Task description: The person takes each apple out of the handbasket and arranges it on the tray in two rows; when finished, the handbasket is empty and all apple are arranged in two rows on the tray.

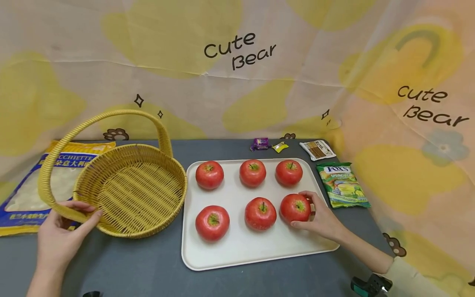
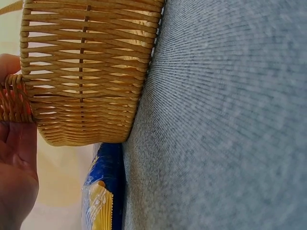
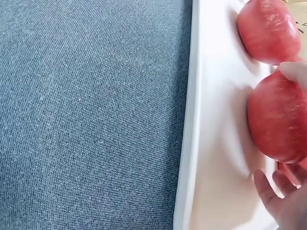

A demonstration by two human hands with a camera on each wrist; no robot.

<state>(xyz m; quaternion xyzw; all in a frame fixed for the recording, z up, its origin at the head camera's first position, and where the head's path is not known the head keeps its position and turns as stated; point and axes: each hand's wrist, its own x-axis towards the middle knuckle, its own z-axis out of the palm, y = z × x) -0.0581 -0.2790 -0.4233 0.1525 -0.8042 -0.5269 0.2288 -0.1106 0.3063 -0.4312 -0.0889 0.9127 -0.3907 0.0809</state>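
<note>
My left hand (image 1: 63, 235) grips the lower end of the handle of a yellow woven basket (image 1: 174, 206), which stands on the table with nothing inside. In the left wrist view, the basket's slatted side (image 2: 91, 72) fills the upper left, and the fingers wrap the handle's base. My right hand (image 1: 320, 216) holds a red apple (image 1: 293, 208) at the near right of a white tray (image 1: 230, 258), thumb on the near side and fingers on the far side. In the right wrist view, this apple (image 3: 278, 117) sits between thumb and fingers. Several other apples (image 1: 213, 222) lie on the tray in two rows.
Left of and behind the basket lies a blue and yellow pasta bag (image 1: 29, 198). Small purple (image 1: 261, 143) and yellow wrapped sweets (image 1: 280, 147) lie behind the tray. To its right are a brown and white packet (image 1: 317, 149) and a green sweets bag (image 1: 342, 185). A printed cloth hangs behind.
</note>
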